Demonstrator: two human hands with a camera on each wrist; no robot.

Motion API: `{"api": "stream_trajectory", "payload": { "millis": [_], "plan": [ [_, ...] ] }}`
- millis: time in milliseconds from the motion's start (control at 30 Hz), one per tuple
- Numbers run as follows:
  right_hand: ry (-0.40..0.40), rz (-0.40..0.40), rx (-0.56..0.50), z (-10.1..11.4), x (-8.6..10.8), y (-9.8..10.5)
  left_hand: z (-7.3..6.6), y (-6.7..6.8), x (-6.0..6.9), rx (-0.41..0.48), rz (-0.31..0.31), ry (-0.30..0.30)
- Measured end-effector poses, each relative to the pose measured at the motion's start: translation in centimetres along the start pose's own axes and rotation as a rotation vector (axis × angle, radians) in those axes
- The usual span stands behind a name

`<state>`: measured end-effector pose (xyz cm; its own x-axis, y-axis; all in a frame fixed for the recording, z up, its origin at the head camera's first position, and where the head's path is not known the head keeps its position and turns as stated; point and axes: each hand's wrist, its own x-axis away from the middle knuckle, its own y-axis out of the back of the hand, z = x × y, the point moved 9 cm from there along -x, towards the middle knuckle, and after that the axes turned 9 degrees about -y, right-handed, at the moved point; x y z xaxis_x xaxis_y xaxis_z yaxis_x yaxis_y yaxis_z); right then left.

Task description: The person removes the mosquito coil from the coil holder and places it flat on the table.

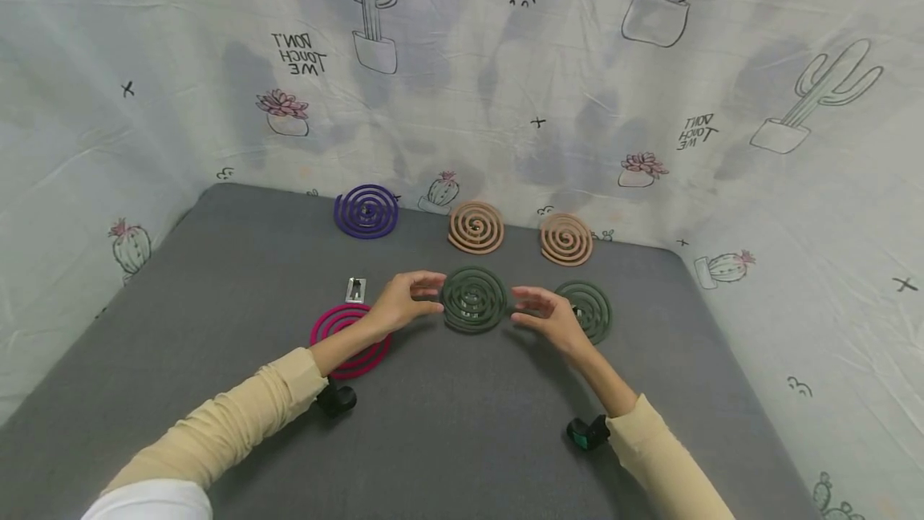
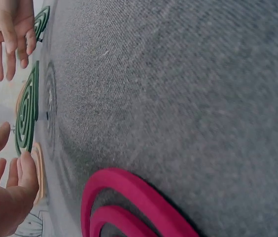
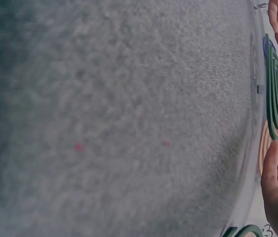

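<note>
A dark green mosquito coil (image 1: 474,300) stands level, raised above the grey table, with small metal parts showing through its gaps. To its left, my left hand (image 1: 404,300) has its fingers and thumb spread apart, the tips close to the rim; whether they touch it I cannot tell. Opposite, my right hand (image 1: 552,318) holds its spread fingers just off the right rim. In the left wrist view the coil (image 2: 26,111) appears between both hands. Under my left wrist lies a crimson coil (image 1: 336,374), partly hidden. A second green coil (image 1: 593,307) sits behind my right hand.
At the back lie a purple coil (image 1: 366,234) and two tan coils, one left (image 1: 476,250) and one right (image 1: 566,263). A small metal stand (image 1: 355,290) rests behind the crimson coil. A printed cloth (image 1: 462,46) hangs around the grey table (image 1: 447,440).
</note>
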<state>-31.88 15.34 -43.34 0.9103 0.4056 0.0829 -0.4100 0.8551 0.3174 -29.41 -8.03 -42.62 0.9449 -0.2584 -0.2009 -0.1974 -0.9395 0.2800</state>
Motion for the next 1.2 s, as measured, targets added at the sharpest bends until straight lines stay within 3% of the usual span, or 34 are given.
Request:
{"api": "stream_trajectory", "payload": {
  "millis": [267,433,667,967,1200],
  "plan": [
    [-0.068,-0.028,-0.030,-1.0,-0.9,-0.4,0.7,-0.3,-0.5,-0.030,-0.050,0.085],
    [-0.089,-0.036,-0.066,-1.3,-1.2,-0.6,1.1,-0.4,-0.8,0.004,-0.070,0.119],
    [-0.089,-0.019,-0.093,-1.5,-1.5,-1.0,1.4,-0.6,-1.0,0.048,-0.080,0.127],
    [-0.091,-0.019,-0.104,-1.9,-1.8,-1.6,1.5,-0.7,-1.3,0.048,-0.125,0.122],
    [-0.108,-0.024,-0.109,-2.2,-1.9,-1.8,1.6,-0.5,-1.3,0.022,-0.117,0.090]
  ]
}}
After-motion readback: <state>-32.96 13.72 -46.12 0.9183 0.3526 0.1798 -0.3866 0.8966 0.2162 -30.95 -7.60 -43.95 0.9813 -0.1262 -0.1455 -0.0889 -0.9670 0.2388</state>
